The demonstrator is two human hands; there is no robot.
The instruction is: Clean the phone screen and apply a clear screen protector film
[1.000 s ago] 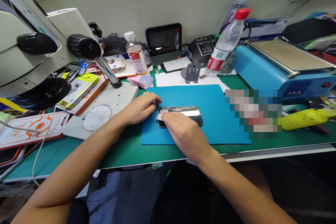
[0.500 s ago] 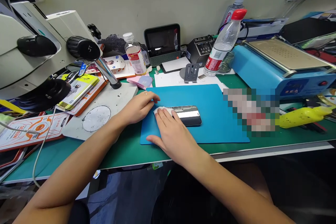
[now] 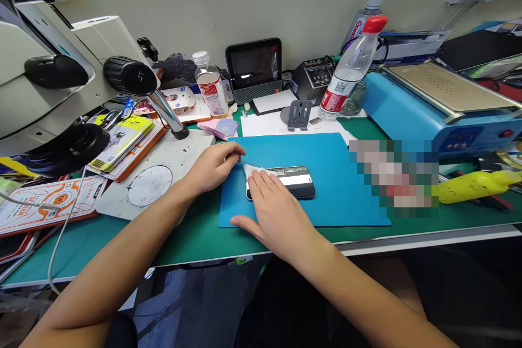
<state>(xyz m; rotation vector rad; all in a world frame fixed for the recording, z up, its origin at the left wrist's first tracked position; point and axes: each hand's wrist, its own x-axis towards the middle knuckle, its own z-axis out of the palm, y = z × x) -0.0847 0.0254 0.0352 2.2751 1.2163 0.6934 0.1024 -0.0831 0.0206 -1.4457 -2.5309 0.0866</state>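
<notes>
Phone (image 3: 297, 181) gleams black; right grip (image 3: 281, 215) flattened on wipe (image 3: 250, 169), left grip (image 3: 214, 166) loosely curled, empty.

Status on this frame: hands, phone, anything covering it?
Right hand: over white wipe on left end of phone. Left hand: beside phone, nothing visibly held. Phone: flat on blue mat, partly covered by hand and wipe.

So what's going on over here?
Someone at a cluttered workbench has the right hand laid flat, fingers on a white wipe that covers one end of a smartphone. The phone lies on a blue mat. The left hand is loosely curled at the mat's far left corner, with nothing visible in it. A microscope stands to the left.
</notes>
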